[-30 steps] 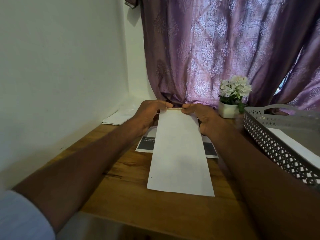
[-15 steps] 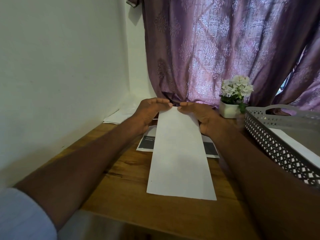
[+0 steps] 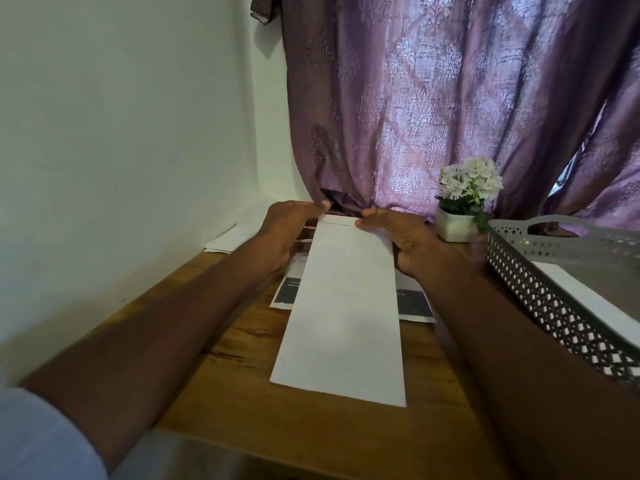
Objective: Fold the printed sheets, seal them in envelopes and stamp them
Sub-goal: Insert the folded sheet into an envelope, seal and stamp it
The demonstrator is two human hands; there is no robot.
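A long white envelope (image 3: 343,306) lies lengthwise on the wooden table (image 3: 242,420), its far end lifted a little. My left hand (image 3: 287,233) pinches the far left corner and my right hand (image 3: 398,240) pinches the far right corner, thumbs on top near the flap (image 3: 337,220), which shows as a narrow strip. Under the envelope lies a printed sheet (image 3: 289,291) with dark blocks, sticking out on both sides.
A grey perforated basket (image 3: 540,282) holding a white paper stands at the right. A small white pot of white flowers (image 3: 462,202) sits behind my right hand. More white sheets (image 3: 225,240) lie by the wall at the back left. A purple curtain hangs behind.
My thumbs have slid apart toward the envelope's corners, and a narrow flap strip now shows at its far edge. The envelope's near end has stayed on the table.
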